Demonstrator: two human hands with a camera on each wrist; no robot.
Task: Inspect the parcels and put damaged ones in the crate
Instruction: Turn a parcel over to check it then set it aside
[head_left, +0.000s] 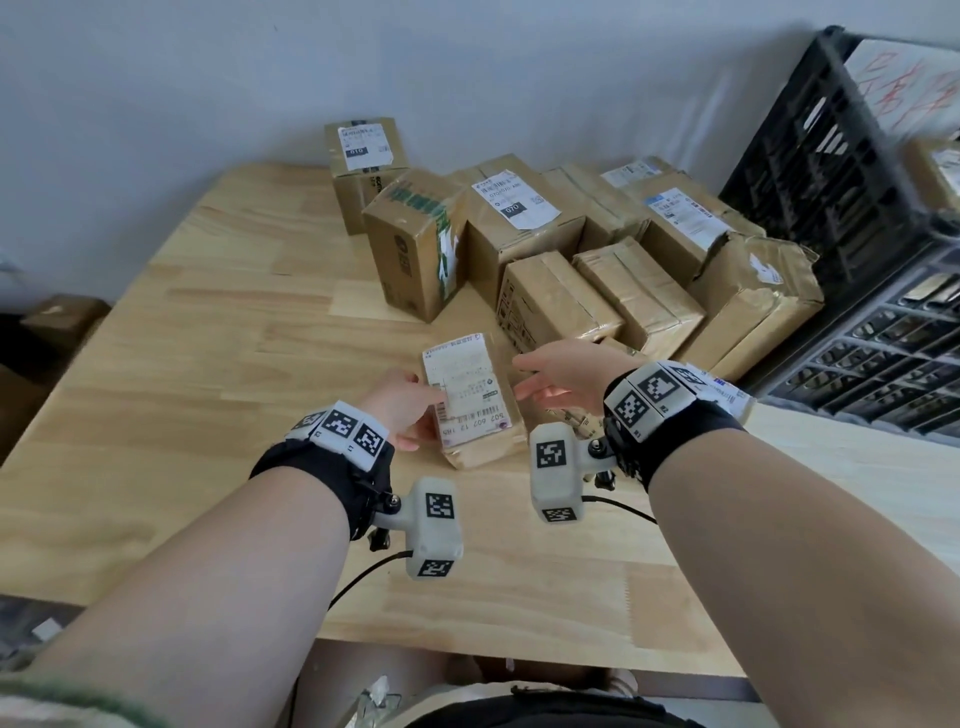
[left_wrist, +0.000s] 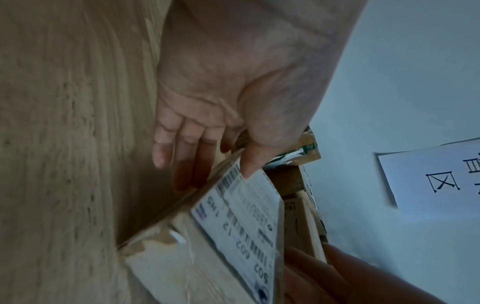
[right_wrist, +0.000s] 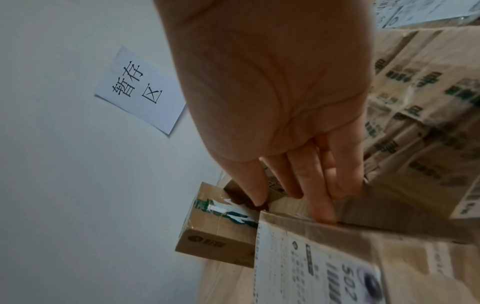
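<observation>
A small brown parcel (head_left: 470, 400) with a white shipping label lies near the middle of the wooden table (head_left: 208, 364). My left hand (head_left: 410, 410) grips its left side, thumb on the label and fingers along the side wall (left_wrist: 213, 174). The parcel's (left_wrist: 233, 226) near corner is torn and crumpled. My right hand (head_left: 524, 376) reaches in from the right with straight fingers (right_wrist: 322, 214) touching the parcel's (right_wrist: 324, 257) far right edge. The black slatted crate (head_left: 831, 171) stands at the table's right end, with a parcel showing inside it.
A pile of brown parcels (head_left: 571, 249) fills the back right of the table, among them a green-taped box (head_left: 415, 244) and a crumpled one (head_left: 758, 301) against the crate. A paper sign (right_wrist: 141, 88) hangs on the wall. The table's left half shows bare wood.
</observation>
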